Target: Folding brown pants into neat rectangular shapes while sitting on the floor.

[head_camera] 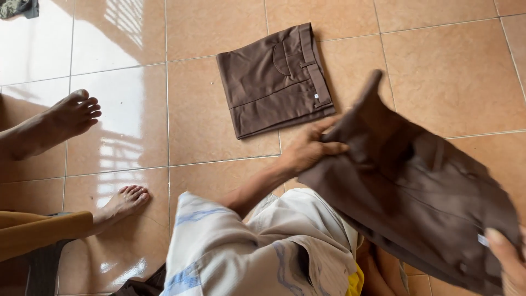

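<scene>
The left hand (307, 149) pinches one edge of brown trousers (411, 192) held above the lap; the right hand (507, 257) grips the opposite corner. A folded brown pair (271, 79) lies on the tiled floor (449, 71) just beyond.

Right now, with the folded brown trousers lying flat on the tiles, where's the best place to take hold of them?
Probably the waistband edge of the folded brown trousers, the thick banded side facing right. Come from that right side, fingers under and thumb on top. The layers look stacked there, so the fold should hold. The left hand is nearest, but it holds the other trousers.
</scene>
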